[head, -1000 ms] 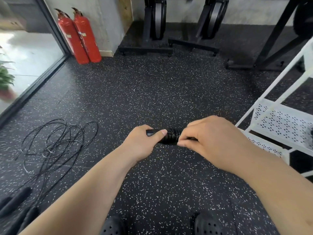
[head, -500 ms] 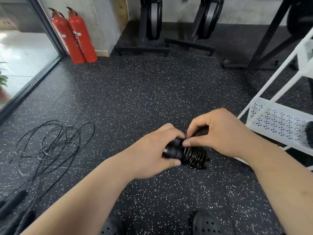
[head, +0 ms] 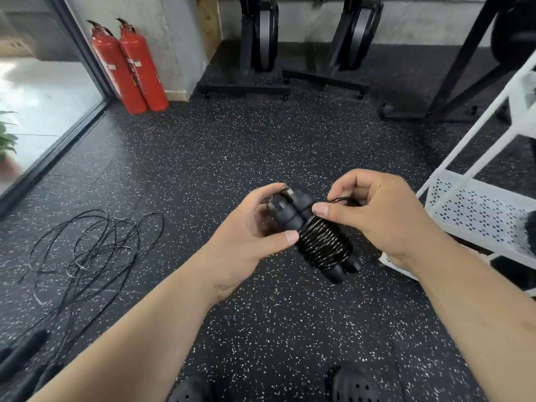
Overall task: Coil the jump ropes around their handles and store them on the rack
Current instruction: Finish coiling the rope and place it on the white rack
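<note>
Coiled rope [head: 323, 245] btwn L/R fingers [head: 290, 237]

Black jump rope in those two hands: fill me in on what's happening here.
A person is bundling a black jump rope. The left hand grips its two black ribbed handles side by side; the right hand pinches the last loop of thin cord at the wound coil. It is not yet on the white perforated metal rack at right. More loose black rope lies tangled on the speckled floor.
</note>
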Motion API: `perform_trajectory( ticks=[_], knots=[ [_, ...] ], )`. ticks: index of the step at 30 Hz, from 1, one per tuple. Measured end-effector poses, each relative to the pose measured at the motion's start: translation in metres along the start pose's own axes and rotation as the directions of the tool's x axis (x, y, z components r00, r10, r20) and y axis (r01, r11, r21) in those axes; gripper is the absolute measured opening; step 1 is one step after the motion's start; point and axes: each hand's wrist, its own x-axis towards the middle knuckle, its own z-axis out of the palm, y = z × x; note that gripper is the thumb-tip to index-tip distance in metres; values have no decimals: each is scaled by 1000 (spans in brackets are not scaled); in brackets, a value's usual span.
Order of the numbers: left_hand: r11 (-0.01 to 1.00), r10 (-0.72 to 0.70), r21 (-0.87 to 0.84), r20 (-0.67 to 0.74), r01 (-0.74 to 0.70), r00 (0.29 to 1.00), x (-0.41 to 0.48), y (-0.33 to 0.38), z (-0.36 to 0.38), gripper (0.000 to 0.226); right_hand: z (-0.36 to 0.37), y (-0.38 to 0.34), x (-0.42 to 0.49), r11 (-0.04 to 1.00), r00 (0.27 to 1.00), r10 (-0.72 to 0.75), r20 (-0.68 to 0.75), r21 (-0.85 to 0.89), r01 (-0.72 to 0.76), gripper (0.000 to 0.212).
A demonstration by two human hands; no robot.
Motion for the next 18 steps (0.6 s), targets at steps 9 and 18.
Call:
perform_trajectory(
  ticks=[9, 18],
  knots=[
    [991, -127, -72, -225, 113, 966, 2, -11, 33, 34, 30, -8, -9, 981, 967, -61, -249, -196, 11, 25],
    [941, -182, -328, -273, 87, 945, 6, -21, 41, 90, 57, -22, -29, 955, 979, -167, -114, -266, 132, 23]
  ],
)
